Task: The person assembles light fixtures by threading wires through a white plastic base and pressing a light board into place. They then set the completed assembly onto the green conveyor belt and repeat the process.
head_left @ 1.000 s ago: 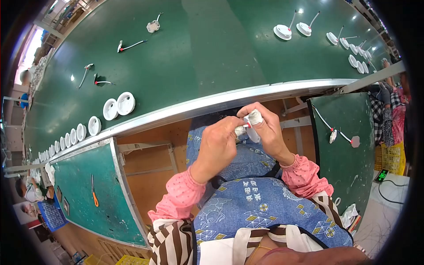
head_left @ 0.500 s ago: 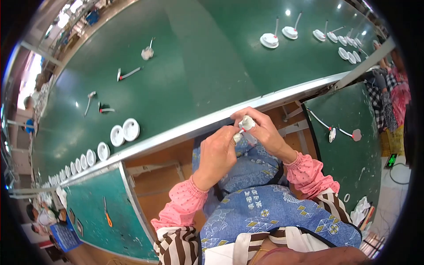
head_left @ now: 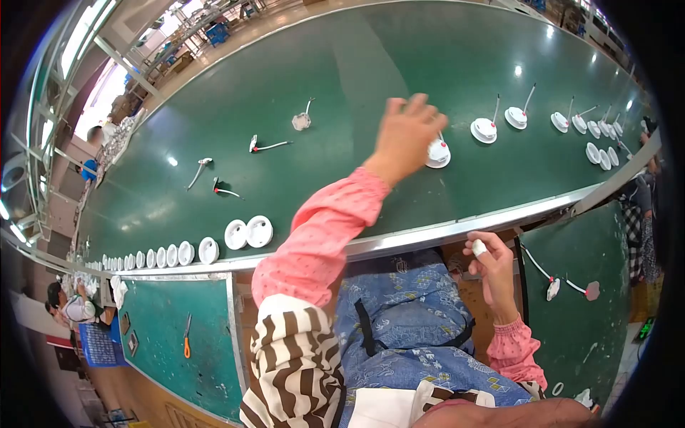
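Beneath the left hand lies a smooth, glossy tabletop, edged nearer the right hand with shiny metal trim; just beside the left hand sits a smooth, plastic-looking disc; behind that hand gathers a matt cloth sleeve; left of the right hand drapes a matt, denim-like apron.

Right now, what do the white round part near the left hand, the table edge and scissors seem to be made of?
White round part: probably plastic, smooth white surface. Table edge: likely metal, from silvery shine. Scissors: grey blades look metal, orange handle perhaps plastic.
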A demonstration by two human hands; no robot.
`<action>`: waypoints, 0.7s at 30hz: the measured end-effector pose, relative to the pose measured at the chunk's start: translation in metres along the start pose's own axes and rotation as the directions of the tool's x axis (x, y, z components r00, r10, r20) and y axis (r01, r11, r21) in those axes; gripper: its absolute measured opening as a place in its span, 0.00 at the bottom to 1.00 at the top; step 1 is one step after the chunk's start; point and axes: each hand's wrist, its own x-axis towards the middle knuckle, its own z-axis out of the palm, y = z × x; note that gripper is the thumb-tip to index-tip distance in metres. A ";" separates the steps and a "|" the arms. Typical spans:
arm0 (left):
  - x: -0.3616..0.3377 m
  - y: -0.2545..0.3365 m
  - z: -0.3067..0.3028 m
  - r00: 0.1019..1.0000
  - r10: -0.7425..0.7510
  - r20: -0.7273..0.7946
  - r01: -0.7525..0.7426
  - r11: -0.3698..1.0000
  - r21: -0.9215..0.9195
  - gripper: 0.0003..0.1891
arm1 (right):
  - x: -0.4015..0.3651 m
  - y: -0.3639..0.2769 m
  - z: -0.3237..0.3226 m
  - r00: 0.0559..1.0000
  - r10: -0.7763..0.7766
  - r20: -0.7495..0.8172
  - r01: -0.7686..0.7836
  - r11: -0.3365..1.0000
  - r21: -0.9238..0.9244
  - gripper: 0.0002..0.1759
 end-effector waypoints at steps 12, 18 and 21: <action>-0.146 -0.186 0.033 0.514 -0.849 0.125 0.858 0.510 -0.064 0.16 | 0.011 -0.007 0.049 0.981 0.112 0.158 -0.104 0.993 -0.060 0.08; -0.104 0.020 -0.090 0.515 -0.681 0.521 0.550 -0.203 -0.810 0.10 | 0.024 -0.010 0.081 0.928 0.112 0.355 -0.205 0.950 0.237 0.26; -0.134 0.102 -0.092 0.429 -0.672 0.604 0.326 -0.508 -0.797 0.09 | 0.027 -0.007 0.106 0.922 -0.060 0.383 -0.035 0.971 0.236 0.29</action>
